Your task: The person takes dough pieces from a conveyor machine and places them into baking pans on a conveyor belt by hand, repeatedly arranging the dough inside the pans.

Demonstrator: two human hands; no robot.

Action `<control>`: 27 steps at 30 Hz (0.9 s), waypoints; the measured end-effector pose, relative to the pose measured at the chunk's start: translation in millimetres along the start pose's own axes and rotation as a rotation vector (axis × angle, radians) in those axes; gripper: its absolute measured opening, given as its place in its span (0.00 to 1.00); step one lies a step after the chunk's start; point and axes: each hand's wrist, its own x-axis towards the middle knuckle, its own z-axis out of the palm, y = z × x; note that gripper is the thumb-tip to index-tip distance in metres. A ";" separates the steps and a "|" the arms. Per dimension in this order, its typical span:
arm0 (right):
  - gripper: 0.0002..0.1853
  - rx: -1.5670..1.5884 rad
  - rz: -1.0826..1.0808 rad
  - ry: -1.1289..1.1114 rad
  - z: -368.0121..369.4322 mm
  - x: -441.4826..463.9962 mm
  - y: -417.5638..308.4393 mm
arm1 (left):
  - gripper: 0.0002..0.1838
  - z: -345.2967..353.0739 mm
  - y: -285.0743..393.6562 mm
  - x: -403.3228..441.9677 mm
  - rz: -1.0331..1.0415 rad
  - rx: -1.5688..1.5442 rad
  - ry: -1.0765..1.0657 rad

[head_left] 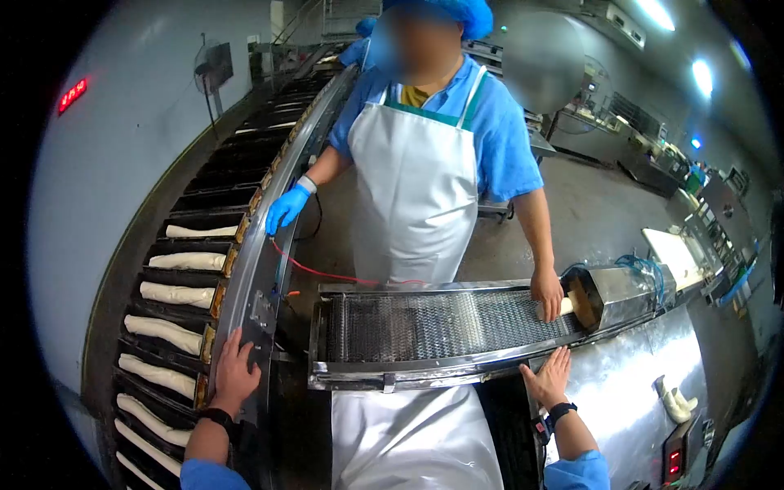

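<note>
My left hand [236, 371] rests with fingers apart on the metal rail [260, 314] alongside the line of dark trays. Long pale dough pieces [166, 331] lie in several of these trays, just left of that hand. My right hand [553, 377] lies flat, fingers stretched, at the near side of a short mesh conveyor [441, 327], by the steel table [629, 384]. Neither hand holds anything. Across from me, a co-worker's bare hand [548, 294] touches a pale dough piece [565, 306] at the conveyor's right end.
The co-worker in a white apron [416, 188] stands behind the mesh conveyor, a blue-gloved hand [286, 210] at the rail. A steel housing [629, 296] covers the conveyor's right end. Small dough pieces [676, 403] and a scale display [674, 462] are at the right.
</note>
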 end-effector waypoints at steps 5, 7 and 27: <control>0.62 0.006 0.009 -0.074 -6.1 13.2 3.8 | 0.24 -19.9 27.7 13.3 -0.074 -0.037 -0.020; 0.62 -0.042 -0.007 -0.086 1.9 11.1 15.2 | 0.24 -28.7 22.9 -5.2 -0.108 -0.051 -0.027; 0.58 -0.096 -0.011 -0.090 -3.7 21.0 16.4 | 0.24 -32.6 25.9 13.1 -0.024 -0.031 0.032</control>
